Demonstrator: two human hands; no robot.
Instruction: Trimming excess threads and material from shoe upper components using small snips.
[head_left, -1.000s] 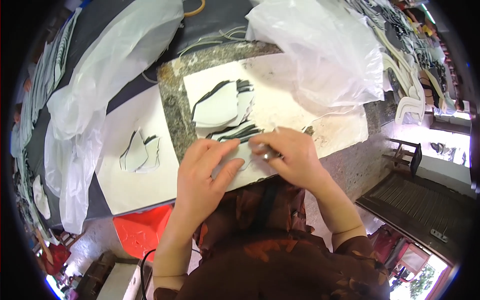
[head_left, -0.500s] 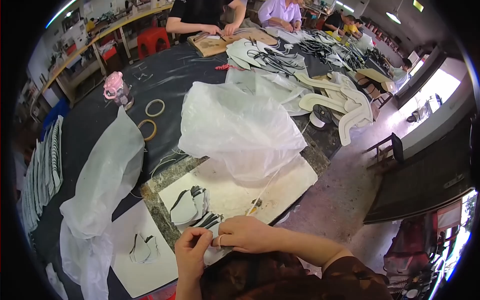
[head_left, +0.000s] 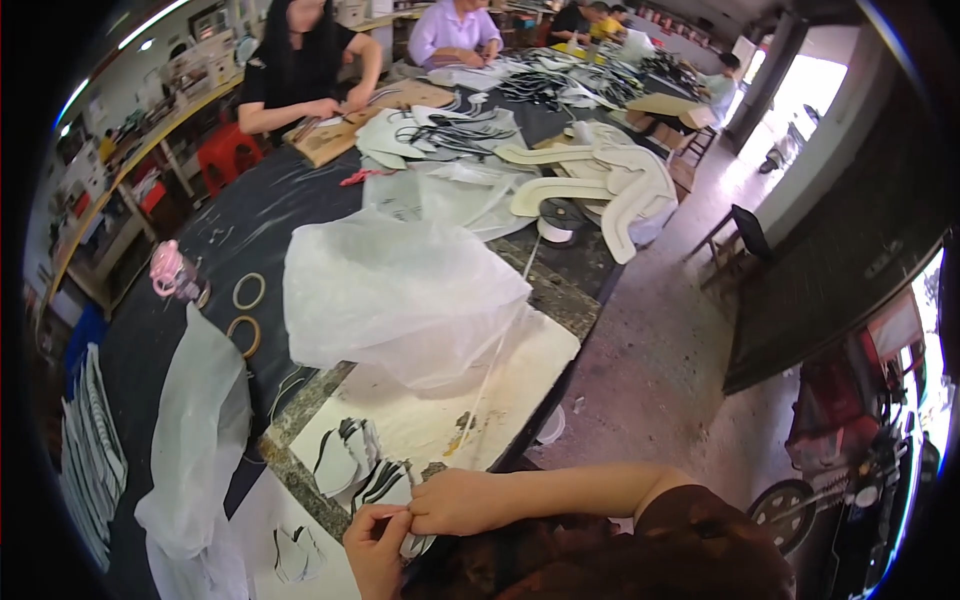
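Note:
My left hand (head_left: pixel 375 552) and my right hand (head_left: pixel 455 502) meet at the table's near edge, thumbs and fingers pinched together. Between them a small white cut piece (head_left: pixel 416 546) shows, mostly covered by the fingers. Just beyond lie a stack of white pieces with black edges (head_left: pixel 384 484) and a second such stack (head_left: pixel 342 458), both on a pale board (head_left: pixel 400 405). A thin white strip (head_left: pixel 487 378) runs across that board towards my right hand. More black-edged pieces (head_left: pixel 295 555) rest on a white sheet (head_left: pixel 262 520) left of my hands.
A crumpled translucent plastic bag (head_left: pixel 400 290) covers the board's far part; another bag (head_left: pixel 200 430) lies left. Beyond are tape rolls (head_left: pixel 249 291), a pink-topped bottle (head_left: pixel 178 272), a spool (head_left: pixel 560 222) and cream curved parts (head_left: pixel 625 185). Co-workers (head_left: pixel 310 85) sit at the far side.
The view has swung to the right and up, so the table things sit further left and more of the far people shows. My hands stay pinched together near the stacks.

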